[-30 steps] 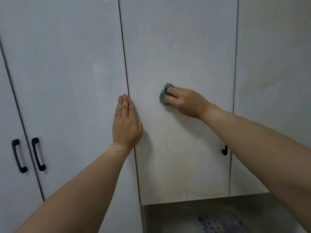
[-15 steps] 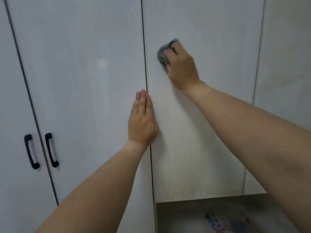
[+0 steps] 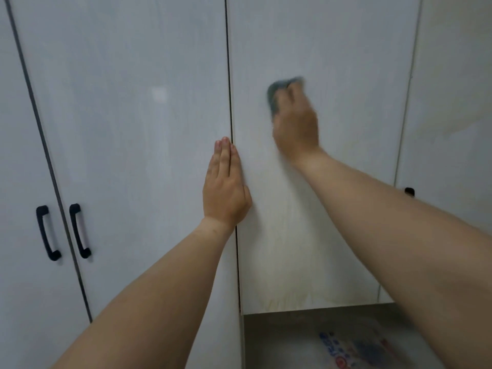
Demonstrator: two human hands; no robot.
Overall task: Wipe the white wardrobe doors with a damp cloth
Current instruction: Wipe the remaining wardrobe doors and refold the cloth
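Observation:
White wardrobe doors fill the view. My right hand (image 3: 294, 123) presses a small grey-blue cloth (image 3: 277, 93) flat against the middle door (image 3: 332, 62); the hand and cloth are motion-blurred. My left hand (image 3: 225, 187) lies flat, fingers together and pointing up, on the seam between the wide left door (image 3: 127, 115) and the middle door. It holds nothing. Most of the cloth is hidden under my right fingers.
Two black handles (image 3: 48, 233) (image 3: 80, 230) flank the seam at the far left. Another black handle (image 3: 409, 191) peeks out above my right forearm. Below the middle door is an open niche (image 3: 306, 339) with a printed plastic bag (image 3: 354, 347).
My right hand with the cloth went up the middle door, then came down a little and to the right. My left hand has stayed flat on the seam.

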